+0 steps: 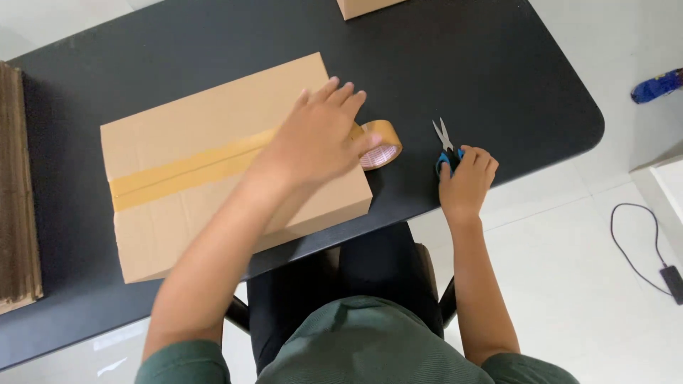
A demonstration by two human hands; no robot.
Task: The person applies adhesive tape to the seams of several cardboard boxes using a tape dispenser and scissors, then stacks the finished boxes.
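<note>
Here, in the head view, the left hand lies spread, fingers unclenched, flat on the right end of a flattened cardboard box, pinning a strip of brown packing tape that runs along the box's centre seam. The strip leads off the box's edge to the tape roll, which lies on the table just beside the box, touching the left thumb. The right hand is curled around the blue handles of a pair of scissors that rests on the black table, blades pointing away from the person; the fingers grasp the handles.

To do this well, I judge that the left palm should keep firm pressure on the tape right up to the box's edge, so that the strip stays taut and flat, and the cut should go close to the roll, across the tape squarely.

The box is matt, plain brown corrugated board with sharp, straight edges. The tape is glossier and more yellow. The roll is a ring with a pale inner core. The table is smooth, dark, with rounded corners. A stack of corrugated sheets lies at the left edge, and the corner of another box shows at the top.
</note>
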